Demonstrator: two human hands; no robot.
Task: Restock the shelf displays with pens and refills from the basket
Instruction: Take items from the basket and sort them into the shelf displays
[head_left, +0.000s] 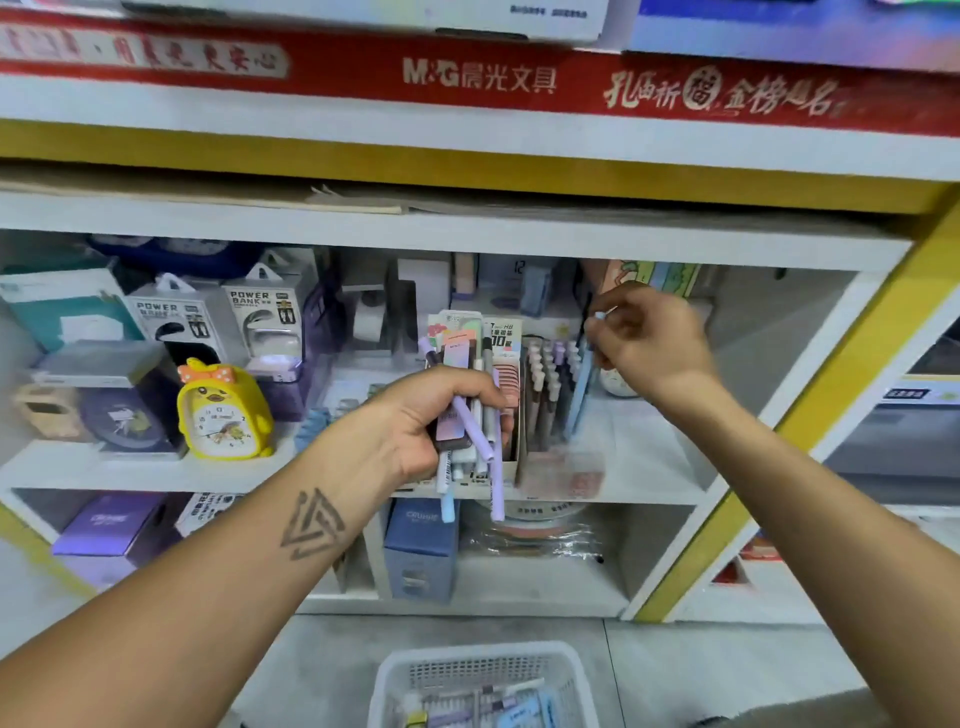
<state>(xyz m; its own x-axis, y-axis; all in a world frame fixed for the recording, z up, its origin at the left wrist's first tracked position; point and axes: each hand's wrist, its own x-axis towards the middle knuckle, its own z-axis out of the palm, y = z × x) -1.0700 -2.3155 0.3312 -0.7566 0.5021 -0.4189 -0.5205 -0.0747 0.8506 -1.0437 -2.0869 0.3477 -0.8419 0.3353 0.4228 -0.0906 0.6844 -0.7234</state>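
One light-blue pen (581, 387) is pinched near its top by the right hand (649, 340), its lower end pointing down into the pen display box (550, 395) on the middle shelf, beside the rows of upright pens already standing there. The left hand (426, 421), just left of the display box, is clenched around a bundle of pens and refill packs (470, 415) that stick out above and below the fist. The likely trouble, as I judge it, is the blue pen catching on the caps of its packed neighbours and tipping them, or missing its slot and falling behind the box; the motion blur suggests haste, which would make that worse. The loose purple pen hanging lowest from the bundle could also slip free, since the grasp holds many things at once. Below the display box, on the floor, stands the white basket (395, 675) with more pens and refills inside. Left of the display box sit a yellow duck clock (223, 410) and power bank boxes (265, 312). Above it runs a red banner (467, 78) on the shelf edge, and yellow trim frames the white shelving.
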